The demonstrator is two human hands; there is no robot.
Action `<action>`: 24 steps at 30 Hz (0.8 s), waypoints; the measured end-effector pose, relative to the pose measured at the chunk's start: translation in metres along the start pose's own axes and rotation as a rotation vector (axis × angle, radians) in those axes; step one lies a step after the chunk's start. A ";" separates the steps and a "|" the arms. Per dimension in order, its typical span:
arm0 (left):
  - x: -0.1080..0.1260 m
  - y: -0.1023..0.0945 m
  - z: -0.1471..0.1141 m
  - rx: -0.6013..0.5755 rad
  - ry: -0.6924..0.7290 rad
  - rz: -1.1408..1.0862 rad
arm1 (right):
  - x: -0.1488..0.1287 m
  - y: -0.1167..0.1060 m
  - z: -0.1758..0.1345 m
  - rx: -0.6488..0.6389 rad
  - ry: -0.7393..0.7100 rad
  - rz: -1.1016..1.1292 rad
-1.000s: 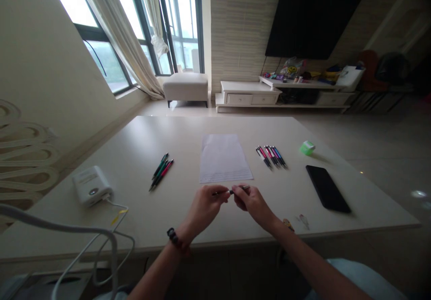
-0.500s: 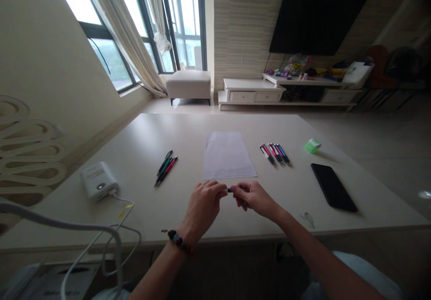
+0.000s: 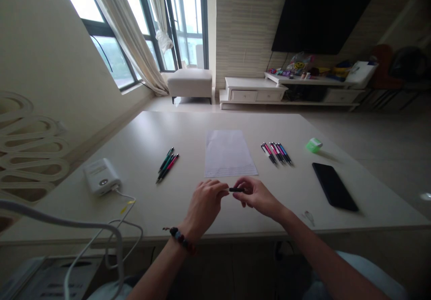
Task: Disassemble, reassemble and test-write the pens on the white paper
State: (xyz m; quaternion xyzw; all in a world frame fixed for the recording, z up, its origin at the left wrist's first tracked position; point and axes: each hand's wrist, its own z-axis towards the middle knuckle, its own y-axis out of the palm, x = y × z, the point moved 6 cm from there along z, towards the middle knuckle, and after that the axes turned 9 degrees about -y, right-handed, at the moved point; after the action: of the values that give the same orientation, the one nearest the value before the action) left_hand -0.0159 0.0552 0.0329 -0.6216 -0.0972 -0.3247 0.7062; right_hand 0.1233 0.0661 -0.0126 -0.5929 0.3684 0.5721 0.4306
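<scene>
Between my two hands lies a pen (image 3: 235, 189), held level just above the near part of the table; its dark grip section shows in the gap. My left hand (image 3: 207, 201) is closed round one end and covers most of that part. On the other end, the thumb and fingers of my right hand (image 3: 257, 196) pinch the dark section. Just beyond the hands is a white sheet of paper (image 3: 229, 152) with lines of writing along its near edge. Left of the paper lie several pens (image 3: 167, 165), green and red; on its right is a row of several more pens (image 3: 276, 153).
On the white table (image 3: 188, 125), a black phone (image 3: 334, 187) and a green sharpener-like box (image 3: 314, 145) are at the right. A white power bank (image 3: 101, 176) with a cable (image 3: 126, 219) sits at the left. A small clear item (image 3: 309, 218) lies near the front edge.
My right hand's fingers have opened slightly and shifted along the pen, so more of its dark section shows. My left hand keeps its hold. The view has shifted a little.
</scene>
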 end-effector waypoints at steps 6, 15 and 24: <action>-0.001 0.001 0.001 -0.007 -0.001 -0.001 | 0.002 -0.004 0.000 0.040 0.035 0.025; -0.002 0.003 0.001 -0.002 -0.011 -0.011 | 0.001 -0.002 -0.001 0.021 0.044 0.063; -0.002 0.003 0.002 -0.003 -0.024 -0.035 | -0.003 -0.007 0.001 0.089 0.013 0.033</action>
State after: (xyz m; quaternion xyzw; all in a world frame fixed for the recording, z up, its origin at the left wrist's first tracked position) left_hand -0.0157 0.0575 0.0297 -0.6249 -0.1161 -0.3295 0.6982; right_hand 0.1295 0.0695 -0.0094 -0.5705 0.4061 0.5584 0.4448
